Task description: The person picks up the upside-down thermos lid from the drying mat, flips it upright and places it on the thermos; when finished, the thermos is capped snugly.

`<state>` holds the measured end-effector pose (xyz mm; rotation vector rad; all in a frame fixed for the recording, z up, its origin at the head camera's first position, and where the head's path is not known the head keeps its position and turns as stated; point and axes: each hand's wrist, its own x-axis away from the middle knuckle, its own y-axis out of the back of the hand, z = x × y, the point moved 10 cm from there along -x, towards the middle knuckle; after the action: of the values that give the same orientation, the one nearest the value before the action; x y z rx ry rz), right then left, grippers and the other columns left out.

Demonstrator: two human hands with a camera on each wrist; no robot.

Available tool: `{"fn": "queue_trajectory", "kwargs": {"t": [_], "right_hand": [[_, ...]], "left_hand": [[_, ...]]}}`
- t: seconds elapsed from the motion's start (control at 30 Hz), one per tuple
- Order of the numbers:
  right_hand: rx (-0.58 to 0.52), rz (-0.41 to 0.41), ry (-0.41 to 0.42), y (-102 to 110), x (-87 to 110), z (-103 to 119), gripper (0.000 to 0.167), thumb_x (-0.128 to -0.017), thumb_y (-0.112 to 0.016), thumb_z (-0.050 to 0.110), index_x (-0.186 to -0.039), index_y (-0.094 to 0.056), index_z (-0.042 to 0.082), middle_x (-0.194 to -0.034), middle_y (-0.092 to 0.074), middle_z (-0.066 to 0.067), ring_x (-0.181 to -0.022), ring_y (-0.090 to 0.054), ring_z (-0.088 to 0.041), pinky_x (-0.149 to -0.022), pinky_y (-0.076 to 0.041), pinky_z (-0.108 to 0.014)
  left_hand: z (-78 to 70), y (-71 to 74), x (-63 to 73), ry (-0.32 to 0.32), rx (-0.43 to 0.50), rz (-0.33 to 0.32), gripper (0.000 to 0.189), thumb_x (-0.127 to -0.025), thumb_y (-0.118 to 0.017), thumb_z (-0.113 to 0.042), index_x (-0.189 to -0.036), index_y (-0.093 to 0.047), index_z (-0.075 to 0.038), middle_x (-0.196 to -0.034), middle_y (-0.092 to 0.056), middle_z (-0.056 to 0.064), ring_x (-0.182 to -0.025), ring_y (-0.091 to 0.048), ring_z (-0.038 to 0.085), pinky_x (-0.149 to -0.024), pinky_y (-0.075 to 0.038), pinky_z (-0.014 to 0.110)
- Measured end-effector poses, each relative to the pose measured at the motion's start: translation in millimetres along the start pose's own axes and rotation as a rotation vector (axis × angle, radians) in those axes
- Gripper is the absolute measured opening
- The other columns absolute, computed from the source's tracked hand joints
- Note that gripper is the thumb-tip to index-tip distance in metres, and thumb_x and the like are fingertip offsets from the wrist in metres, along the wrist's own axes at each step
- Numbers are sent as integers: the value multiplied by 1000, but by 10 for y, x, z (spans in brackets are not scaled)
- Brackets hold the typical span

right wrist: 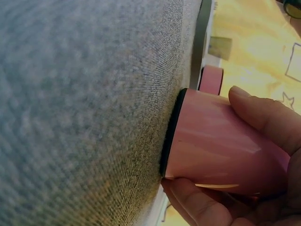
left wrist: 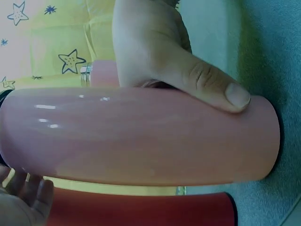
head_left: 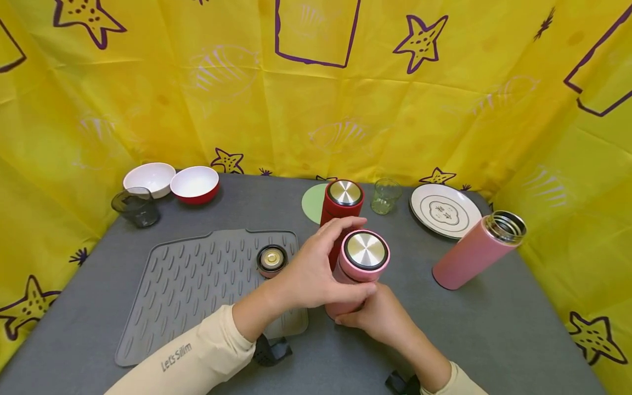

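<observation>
A pink thermos (head_left: 351, 293) with a steel-topped pink lid (head_left: 366, 250) stands in front of the person, held by both hands. The left hand (head_left: 316, 263) curves round its top, thumb at the near side just under the lid. Lower on the body, the right hand (head_left: 382, 315) grips it; in the right wrist view its fingers (right wrist: 197, 200) wrap close to the black-ringed base. Right behind stands a red thermos (head_left: 340, 211) with a steel-topped lid, partly hidden by the left hand. In the left wrist view, the right thumb lies along the pink body.
An uncapped pink thermos (head_left: 476, 252) stands at the right. Its upturned loose lid (head_left: 272, 260) lies on a grey drying mat (head_left: 197, 291). Behind are two bowls (head_left: 196, 184), a dark glass (head_left: 138, 208), a green disc (head_left: 313, 203), a greenish glass (head_left: 385, 196) and stacked plates (head_left: 424, 206).
</observation>
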<state>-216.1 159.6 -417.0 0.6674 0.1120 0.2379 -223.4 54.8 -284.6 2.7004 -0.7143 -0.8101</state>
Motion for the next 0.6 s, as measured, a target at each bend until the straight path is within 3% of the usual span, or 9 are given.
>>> {"fn": "queue_trajectory", "kwargs": {"t": [0.1, 0.27, 0.47, 0.6], "right_hand": [[1, -9, 5, 2, -1, 17, 69, -55, -96, 16, -116, -62, 11, -102, -66, 5, -90, -61, -13, -81, -51, -37], [25, -17, 13, 9, 1, 30, 70, -55, -95, 16, -116, -62, 11, -99, -66, 6, -88, -61, -12, -79, -51, -35], [10, -2, -6, 5, 2, 10, 61, -55, -95, 19, -107, -66, 10, -92, -67, 6, -82, -62, -11, -75, -51, -34], [-8, 12, -7, -6, -2, 16, 58, -56, -95, 19, -105, -66, 9, -91, -67, 7, -81, -61, -11, -74, -51, -32]], "left_hand": [[37, 9, 7, 33, 33, -39, 80, -68, -91, -25, -134, -47, -16, -125, -54, -4, -110, -55, 12, -91, -49, 31], [-2, 53, 9, -23, -46, -89, 71, -68, -91, -25, -130, -57, -16, -121, -58, -9, -107, -51, 11, -89, -48, 30], [-13, 36, 15, -59, -71, -56, 73, -71, -88, -25, -136, -56, -19, -124, -59, -9, -106, -50, 10, -89, -47, 30], [-23, 10, 27, -71, -34, -43, 78, -71, -85, -20, -141, -51, -18, -125, -58, -5, -111, -50, 11, -91, -47, 31]]}}
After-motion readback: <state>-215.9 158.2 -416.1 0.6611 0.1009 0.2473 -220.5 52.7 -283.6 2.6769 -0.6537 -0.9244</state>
